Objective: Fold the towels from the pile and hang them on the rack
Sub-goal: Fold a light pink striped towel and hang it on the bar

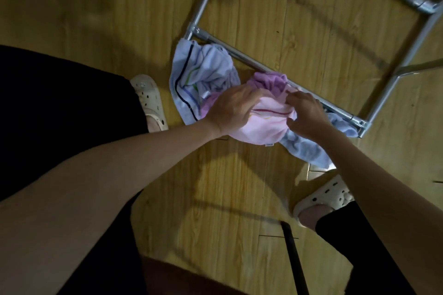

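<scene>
towel pile on wood floor, against rack base bar at 1 o'clock: pink towel on top; left hand and right hand, fingers curled, grip it; blue striped towel at 11 o'clock, purple towel behind

A crumpled pink towel with a dark red stripe tops the pile on the floor, a purple towel bunched behind it. Light blue striped towels spread beneath, against the metal rack's bottom bar.
</scene>
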The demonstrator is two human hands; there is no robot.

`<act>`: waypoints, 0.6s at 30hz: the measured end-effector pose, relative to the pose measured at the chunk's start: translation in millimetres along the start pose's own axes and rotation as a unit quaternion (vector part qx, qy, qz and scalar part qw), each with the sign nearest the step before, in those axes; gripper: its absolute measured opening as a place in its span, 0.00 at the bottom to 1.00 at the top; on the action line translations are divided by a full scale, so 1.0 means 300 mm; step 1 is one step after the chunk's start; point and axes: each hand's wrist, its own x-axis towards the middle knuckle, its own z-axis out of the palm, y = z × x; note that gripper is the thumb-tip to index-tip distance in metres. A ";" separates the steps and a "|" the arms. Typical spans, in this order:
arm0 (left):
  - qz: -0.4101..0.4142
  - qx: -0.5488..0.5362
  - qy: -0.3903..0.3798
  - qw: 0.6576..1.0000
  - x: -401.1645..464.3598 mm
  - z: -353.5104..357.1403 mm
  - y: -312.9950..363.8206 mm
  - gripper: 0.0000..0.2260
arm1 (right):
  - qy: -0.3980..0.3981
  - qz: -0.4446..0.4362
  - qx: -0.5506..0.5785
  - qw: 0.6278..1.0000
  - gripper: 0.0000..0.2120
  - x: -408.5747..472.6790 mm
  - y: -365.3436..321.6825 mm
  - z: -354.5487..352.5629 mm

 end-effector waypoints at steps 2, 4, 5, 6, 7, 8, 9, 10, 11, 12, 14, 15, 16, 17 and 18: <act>-0.015 0.012 0.002 1.000 -0.009 -0.056 0.039 0.16 | 0.015 0.007 -0.002 1.000 0.19 -0.068 0.000 -0.045; -0.015 0.029 0.007 0.999 -0.013 -0.117 0.089 0.16 | 0.025 -0.002 0.004 1.000 0.19 -0.134 -0.003 -0.092; -0.008 0.039 0.008 0.999 -0.015 -0.141 0.115 0.19 | 0.028 -0.012 0.001 1.000 0.19 -0.169 -0.007 -0.114; 0.001 0.049 0.007 0.999 -0.015 -0.165 0.141 0.21 | 0.031 -0.024 -0.002 0.999 0.18 -0.205 -0.013 -0.137; 0.012 0.064 0.009 0.998 -0.013 -0.190 0.167 0.20 | 0.036 -0.040 -0.006 0.999 0.16 -0.244 -0.022 -0.157; 0.021 0.083 0.013 0.996 -0.010 -0.215 0.191 0.17 | 0.042 -0.060 -0.011 0.997 0.13 -0.281 -0.032 -0.176; 0.024 0.100 0.021 0.994 -0.006 -0.243 0.215 0.13 | 0.045 -0.081 -0.019 0.996 0.10 -0.320 -0.047 -0.197; 0.015 0.112 0.029 0.993 0.001 -0.272 0.238 0.08 | 0.048 -0.097 -0.025 0.994 0.07 -0.358 -0.064 -0.215; -0.004 0.117 0.044 0.992 0.006 -0.302 0.260 0.04 | 0.057 -0.108 -0.021 0.992 0.06 -0.396 -0.083 -0.234; -0.032 0.111 0.065 0.991 0.010 -0.335 0.283 0.04 | 0.069 -0.110 -0.003 0.992 0.05 -0.433 -0.101 -0.251; -0.103 0.076 0.100 0.987 0.005 -0.404 0.331 0.07 | 0.108 -0.068 0.075 0.989 0.07 -0.511 -0.148 -0.293; -0.133 0.061 0.111 0.983 -0.002 -0.438 0.352 0.08 | 0.134 -0.024 0.125 0.983 0.10 -0.548 -0.172 -0.322; -0.149 0.051 0.125 0.980 -0.011 -0.472 0.373 0.07 | 0.159 0.017 0.177 0.971 0.12 -0.582 -0.198 -0.355; -0.153 0.044 0.141 0.977 -0.021 -0.507 0.395 0.05 | 0.178 0.043 0.223 0.958 0.14 -0.617 -0.226 -0.388; -0.151 0.040 0.154 0.976 -0.028 -0.540 0.417 0.04 | 0.197 0.055 0.263 0.943 0.16 -0.651 -0.258 -0.423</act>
